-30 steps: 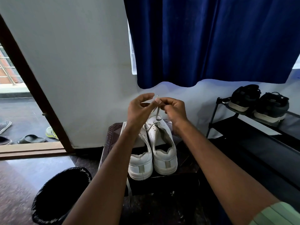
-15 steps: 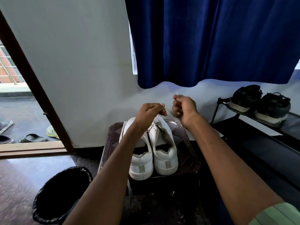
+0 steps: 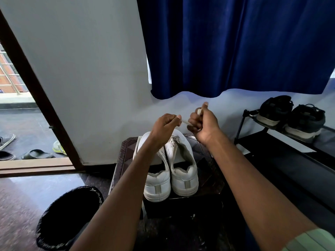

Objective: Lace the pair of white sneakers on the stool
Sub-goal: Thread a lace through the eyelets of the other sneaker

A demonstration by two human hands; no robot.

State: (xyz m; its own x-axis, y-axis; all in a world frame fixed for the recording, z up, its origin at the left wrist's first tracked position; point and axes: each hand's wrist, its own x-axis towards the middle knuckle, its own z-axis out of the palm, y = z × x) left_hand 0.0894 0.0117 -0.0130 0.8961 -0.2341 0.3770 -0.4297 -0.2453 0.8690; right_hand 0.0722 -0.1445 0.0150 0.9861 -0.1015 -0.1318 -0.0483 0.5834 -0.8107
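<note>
The two white sneakers [image 3: 170,171] stand side by side on the dark stool [image 3: 208,160], heels toward the camera, toes toward the wall. A short stretch of lace [image 3: 184,121] runs taut between the two hands, raised above the toes of the shoes. The left hand [image 3: 165,126] has its grip curled tight, pinching one end of the lace between thumb and forefinger. The right hand [image 3: 204,122], just beside it, is fisted, its grip closed round the other end, with a pale bit of lace showing at the top of the fist. Where the lace enters the shoe is hidden behind the hands. A black-lined bin [image 3: 67,216] sits on the floor left of the stool; a black rack [image 3: 282,142] on the right carries dark sandals [image 3: 291,116]; a blue curtain [image 3: 235,46] hangs above
</note>
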